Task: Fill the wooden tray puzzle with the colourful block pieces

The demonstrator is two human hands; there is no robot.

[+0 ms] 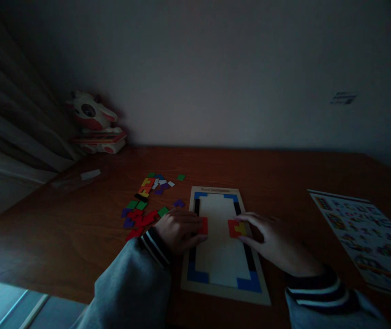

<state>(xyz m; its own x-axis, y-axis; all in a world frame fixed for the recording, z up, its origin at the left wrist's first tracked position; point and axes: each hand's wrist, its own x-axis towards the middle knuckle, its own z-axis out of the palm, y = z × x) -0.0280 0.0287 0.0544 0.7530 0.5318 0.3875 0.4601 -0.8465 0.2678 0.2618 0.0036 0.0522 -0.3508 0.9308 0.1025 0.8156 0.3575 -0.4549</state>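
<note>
A shallow wooden puzzle tray (228, 296) lies on the table, with blue pieces (249, 284) at its corners and black pieces (249, 257) along its sides. My left hand (181, 228) reaches over the tray's left edge. Its fingers and thumb are closed around a red puzzle piece (204, 225), partly hidden beneath them. On the right side, my right hand (271, 237) pinches a block of red and yellow puzzle pieces (238, 228) between thumb and fingers. The pale floor of the tray shows between the two hands.
Loose red pieces (142, 219), green pieces (141, 206) and purple pieces (179, 203) lie left of the tray. A printed pattern sheet (370, 242) is at the right. A cow-shaped toy (94, 121) stands at the back left, near a clear plastic bag (75, 181).
</note>
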